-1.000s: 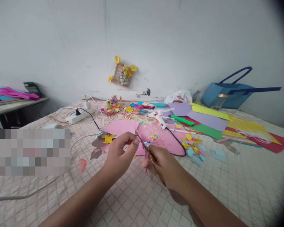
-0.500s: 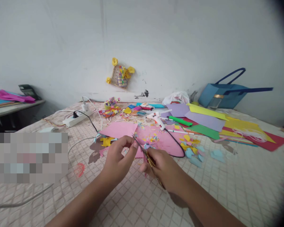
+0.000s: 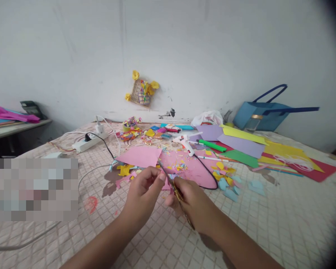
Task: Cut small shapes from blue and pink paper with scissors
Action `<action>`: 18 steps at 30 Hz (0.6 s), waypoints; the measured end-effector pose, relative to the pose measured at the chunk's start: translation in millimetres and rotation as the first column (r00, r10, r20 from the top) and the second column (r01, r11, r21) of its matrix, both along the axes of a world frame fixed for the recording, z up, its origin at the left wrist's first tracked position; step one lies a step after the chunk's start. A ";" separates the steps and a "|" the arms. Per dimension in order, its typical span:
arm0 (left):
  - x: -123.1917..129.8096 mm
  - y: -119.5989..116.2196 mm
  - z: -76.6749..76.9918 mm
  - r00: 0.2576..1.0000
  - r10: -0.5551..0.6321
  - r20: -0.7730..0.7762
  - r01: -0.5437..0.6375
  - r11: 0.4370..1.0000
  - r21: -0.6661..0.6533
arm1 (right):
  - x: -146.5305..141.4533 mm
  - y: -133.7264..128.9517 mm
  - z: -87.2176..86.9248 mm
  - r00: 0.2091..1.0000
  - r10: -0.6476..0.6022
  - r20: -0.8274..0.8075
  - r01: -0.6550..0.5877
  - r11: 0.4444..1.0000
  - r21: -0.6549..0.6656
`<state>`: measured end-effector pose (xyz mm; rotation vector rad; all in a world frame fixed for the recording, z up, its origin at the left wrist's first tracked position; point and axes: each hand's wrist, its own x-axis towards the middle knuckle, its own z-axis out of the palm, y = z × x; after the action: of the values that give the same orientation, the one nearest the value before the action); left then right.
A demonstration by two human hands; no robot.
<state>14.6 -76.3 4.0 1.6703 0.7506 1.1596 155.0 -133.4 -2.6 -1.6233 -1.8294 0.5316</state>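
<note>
My right hand is closed around a pair of gold-handled scissors, whose blades point away from me and up to the left. Between the thumb and fingers of my left hand is a small pink paper piece, partly hidden by the thumb. The blades lie right beside that piece, close to the left fingertips. Beyond my hands, a pink paper sheet lies on the table, with another pink sheet under tiny coloured scraps.
A white glue gun with a black cord rests behind my right hand. Blue and yellow paper cutouts lie to the right, near stacked coloured sheets. A power strip sits at left; a blue bag stands back right.
The view has shifted slightly, and both hands sit marginally lower in it. More of the pink piece shows between the left thumb and the scissors.
</note>
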 end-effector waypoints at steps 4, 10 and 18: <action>3.7 -3.1 2.7 0.995 -0.032 0.097 0.041 0.995 -0.096 | 0.0 0.2 1.2 1.000 0.018 -0.018 -0.018 1.000 0.009; 5.5 -3.9 -1.3 0.974 -0.080 0.212 0.126 0.969 -0.213 | 0.3 0.0 2.6 1.000 0.010 -0.008 -0.010 1.000 0.003; 5.3 -4.9 -0.8 0.976 -0.066 0.207 0.118 0.961 -0.250 | 2.0 2.7 0.4 1.000 0.005 0.008 -0.005 1.000 0.026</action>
<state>19.9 -81.2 3.3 1.3364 0.6616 1.0905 157.0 -130.7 -2.2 -1.6058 -1.8392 0.5025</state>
